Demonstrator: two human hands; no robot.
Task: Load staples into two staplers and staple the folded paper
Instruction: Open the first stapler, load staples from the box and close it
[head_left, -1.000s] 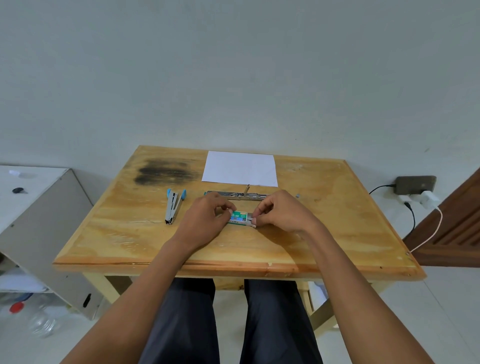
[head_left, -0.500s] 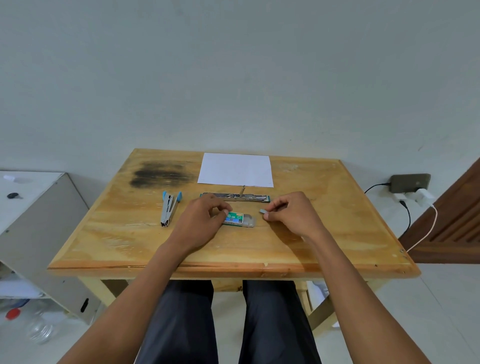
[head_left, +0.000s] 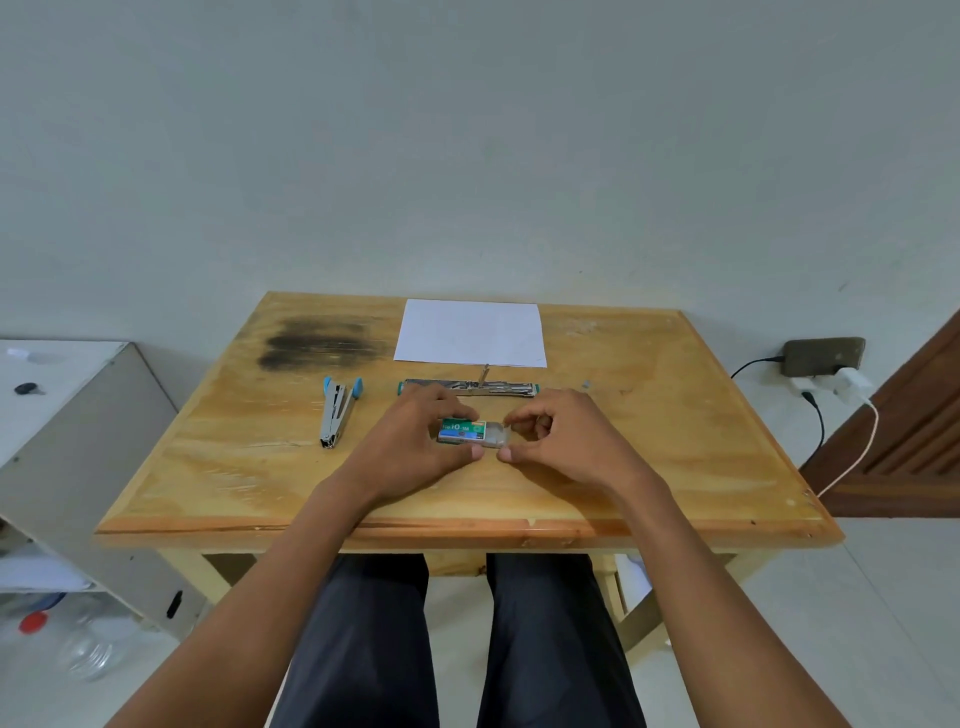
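Note:
A small green staple box (head_left: 460, 430) lies on the wooden table (head_left: 665, 447), its clear tray slid out to the right. My left hand (head_left: 415, 447) grips the box's left part between thumb and fingers. My right hand (head_left: 566, 441) pinches the tray's end with index finger and thumb. Whether it also holds staples I cannot tell. A green-tipped stapler (head_left: 470, 387) lies opened flat just behind the hands. To the left lies a blue-tipped stapler (head_left: 337, 413), slightly open. The white paper (head_left: 470, 332) lies flat at the table's far edge.
A tiny grey piece (head_left: 586, 384) sits right of the opened stapler. A dark scorch mark (head_left: 322, 343) stains the far left of the table. A white cabinet (head_left: 67, 415) stands to the left, and a power strip with chargers (head_left: 823, 356) and a wooden door (head_left: 914, 415) to the right.
My right hand pulled away to the right with a small grey strip of staples pinched, then came back to the tray's end. My left hand stayed on the box.

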